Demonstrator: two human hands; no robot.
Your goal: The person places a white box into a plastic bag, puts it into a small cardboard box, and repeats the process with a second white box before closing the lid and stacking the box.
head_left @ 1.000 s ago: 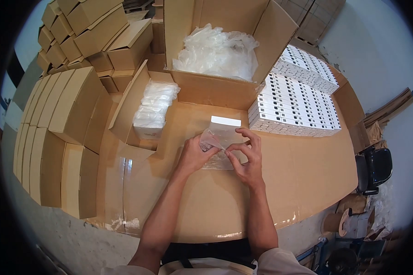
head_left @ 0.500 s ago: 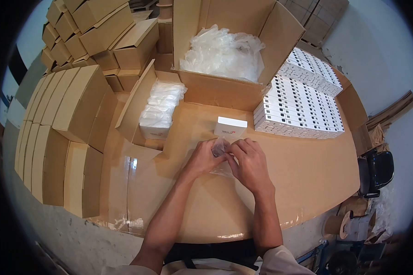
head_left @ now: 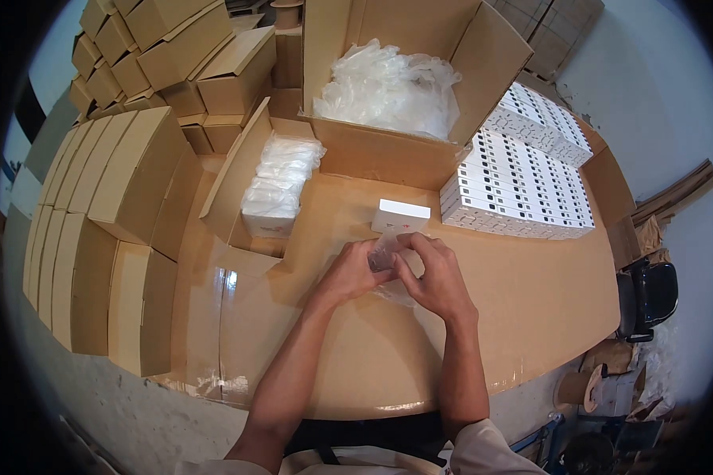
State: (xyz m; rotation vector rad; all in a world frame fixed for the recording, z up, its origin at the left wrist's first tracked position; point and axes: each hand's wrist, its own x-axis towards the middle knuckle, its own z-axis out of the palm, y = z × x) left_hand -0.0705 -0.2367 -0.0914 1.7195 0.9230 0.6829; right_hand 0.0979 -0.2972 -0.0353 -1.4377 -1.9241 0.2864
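Both my hands are over the middle of the cardboard-covered table. My left hand (head_left: 352,271) is closed on a clear plastic bag (head_left: 382,255), whose loose end hangs below the fingers. My right hand (head_left: 436,277) pinches the bag's upper edge with thumb and fingers. Just beyond the fingertips a small white box (head_left: 404,209) stands upright with red and dark print on its front; the bag overlaps its lower part in this view.
An open carton (head_left: 388,150) at the back holds a heap of clear bags (head_left: 388,91). Left of centre, a narrow carton (head_left: 222,214) contains bagged white boxes (head_left: 273,186). White boxes (head_left: 523,190) are stacked at right. Brown cartons (head_left: 135,174) line the left side.
My right hand's fingers have shifted slightly and spread along the bag's edge. The bag now covers more of the white box's lower front. The camera view has moved a little.
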